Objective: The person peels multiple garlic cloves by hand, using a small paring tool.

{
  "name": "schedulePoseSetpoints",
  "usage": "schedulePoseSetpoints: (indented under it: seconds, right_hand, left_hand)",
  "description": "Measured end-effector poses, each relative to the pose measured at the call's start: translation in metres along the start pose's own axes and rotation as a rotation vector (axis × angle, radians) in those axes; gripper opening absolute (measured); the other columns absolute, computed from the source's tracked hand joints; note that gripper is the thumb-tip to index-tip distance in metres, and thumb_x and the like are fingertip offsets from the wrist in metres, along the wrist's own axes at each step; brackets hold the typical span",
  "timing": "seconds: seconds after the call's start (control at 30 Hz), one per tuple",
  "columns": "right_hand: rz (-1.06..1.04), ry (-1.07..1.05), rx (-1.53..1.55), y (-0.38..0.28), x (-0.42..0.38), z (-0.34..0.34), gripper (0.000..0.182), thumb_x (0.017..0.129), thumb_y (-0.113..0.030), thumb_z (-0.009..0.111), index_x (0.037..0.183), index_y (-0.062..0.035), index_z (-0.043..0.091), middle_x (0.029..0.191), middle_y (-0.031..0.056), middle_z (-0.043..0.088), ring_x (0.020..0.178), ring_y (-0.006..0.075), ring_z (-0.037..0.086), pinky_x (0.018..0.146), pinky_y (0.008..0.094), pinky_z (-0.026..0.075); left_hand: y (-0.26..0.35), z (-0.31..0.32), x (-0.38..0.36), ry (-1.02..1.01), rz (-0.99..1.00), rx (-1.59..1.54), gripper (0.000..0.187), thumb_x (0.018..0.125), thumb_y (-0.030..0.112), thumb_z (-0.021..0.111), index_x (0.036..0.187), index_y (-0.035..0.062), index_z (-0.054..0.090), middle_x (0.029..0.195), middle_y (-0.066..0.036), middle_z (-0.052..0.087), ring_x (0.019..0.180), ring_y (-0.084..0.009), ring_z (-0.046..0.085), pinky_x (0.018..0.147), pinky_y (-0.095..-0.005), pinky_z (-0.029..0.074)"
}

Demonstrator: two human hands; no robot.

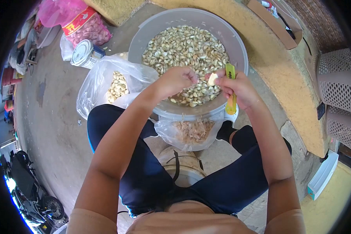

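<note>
A wide grey tub [136,43] full of garlic cloves [183,46] stands in front of me, and both my hands are over its near side. My right hand [242,89] is closed around a yellow snap-off utility knife [231,72]. Its thumb and fingertips also pinch a pale garlic clove [212,79]. Close by on the left, my left hand [179,81] has its fingertips pressed together; what they hold, if anything, is too small to tell. Left of the tub, a clear plastic bag [91,87] contains pale peeled cloves [118,85].
Below the tub, a plastic bag [163,132] holds papery skins [195,130]. A bucket [179,162] is between my legs. Beyond the clear bag are a paint can [84,54] and a pink mesh sack [91,33]. At right, a yellow ledge [273,74] carries a cardboard box [275,23].
</note>
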State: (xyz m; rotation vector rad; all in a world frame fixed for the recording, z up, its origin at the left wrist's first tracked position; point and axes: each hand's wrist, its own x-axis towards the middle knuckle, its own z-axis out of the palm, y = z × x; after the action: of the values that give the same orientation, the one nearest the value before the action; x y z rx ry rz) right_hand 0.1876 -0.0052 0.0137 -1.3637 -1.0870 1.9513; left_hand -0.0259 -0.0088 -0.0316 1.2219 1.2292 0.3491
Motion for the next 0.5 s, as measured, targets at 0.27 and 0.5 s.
schedulePoseSetpoints:
  seconds: [0.27, 0.5]
  right_hand:
    - [-0.029, -0.027, 0.004, 0.004, 0.005, -0.002, 0.023, 0.071, -0.007, 0.066, 0.09, 0.0002, 0.056, 0.06, -0.0011, 0.049, 0.045, 0.0054, 0.04, 0.042, 0.0213, 0.032]
    - [0.002, -0.031, -0.001, 0.003, 0.004, -0.002, 0.027, 0.072, -0.007, 0.066, 0.095, 0.0004, 0.053, 0.061, -0.0017, 0.046, 0.046, 0.0049, 0.038, 0.043, 0.0213, 0.031]
  left_hand:
    - [-0.006, -0.009, -0.005, 0.113, 0.062, -0.074, 0.019, 0.075, 0.009, 0.06, 0.093, 0.0033, 0.059, 0.086, -0.004, 0.061, 0.073, -0.0085, 0.053, 0.06, -0.0234, 0.043]
    - [-0.018, -0.043, -0.018, 0.1, 0.201, 0.41, 0.015, 0.071, 0.013, 0.063, 0.082, 0.0028, 0.064, 0.072, -0.007, 0.062, 0.064, -0.0138, 0.056, 0.059, -0.026, 0.044]
